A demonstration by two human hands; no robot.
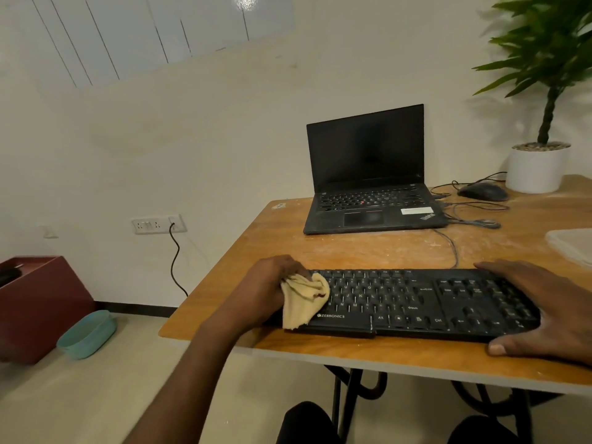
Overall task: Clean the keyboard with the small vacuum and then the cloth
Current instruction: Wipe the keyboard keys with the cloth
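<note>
Lying near the wooden table's (262,238) front edge, the black Zebronics keyboard (407,302) runs its long axis from 9 to 3 o'clock. At its 9 o'clock end, the left hand (272,283) bunches a yellow cloth (304,299) on the keys. At 3 o'clock, the right hand (551,309) lies spread, fingers straight, holding the keyboard's end.

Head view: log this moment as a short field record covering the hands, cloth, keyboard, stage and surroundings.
left hand: grips the cloth, bunched, on the left end of the keyboard
right hand: fingers flat over the keyboard's right end, thumb at its front edge
stage: cloth wiping; no vacuum in view
table: wooden, dusty-looking
behind: open laptop, screen dark; mouse; potted plant
</note>
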